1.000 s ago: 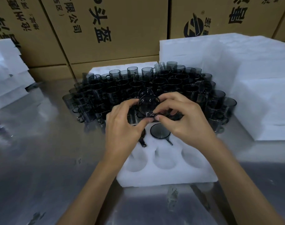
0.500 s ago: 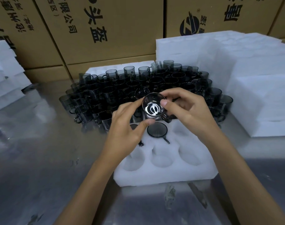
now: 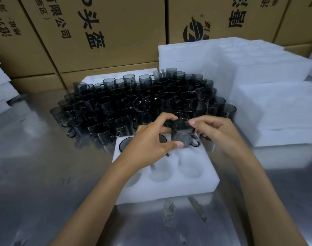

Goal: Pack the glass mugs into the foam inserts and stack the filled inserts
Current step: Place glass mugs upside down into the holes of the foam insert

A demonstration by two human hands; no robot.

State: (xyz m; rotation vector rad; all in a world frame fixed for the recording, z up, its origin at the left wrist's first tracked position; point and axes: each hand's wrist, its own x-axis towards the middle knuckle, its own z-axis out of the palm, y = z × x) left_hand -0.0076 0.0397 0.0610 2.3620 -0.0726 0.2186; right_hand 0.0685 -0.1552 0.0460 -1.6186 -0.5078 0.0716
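Note:
A smoky glass mug (image 3: 182,134) stands upright over the far right hole of the white foam insert (image 3: 196,181), its handle pointing right. My left hand (image 3: 151,144) holds it by the rim and side, and my right hand (image 3: 217,132) pinches the rim from the right. Two mugs sit sunk in the far left (image 3: 124,143) and far middle (image 3: 162,139) holes, partly hidden by my left hand. The near row of holes is empty. A dense crowd of loose dark mugs (image 3: 142,102) stands behind the insert.
Stacks of white foam inserts (image 3: 267,96) rise at the right, and more foam (image 3: 0,93) sits at the left edge. Cardboard boxes (image 3: 98,32) wall off the back. The metal table (image 3: 45,192) stretches left and toward me.
The mug was tilted with its mouth toward me between both hands. It is now turned upright and lowered onto the far right hole of the insert.

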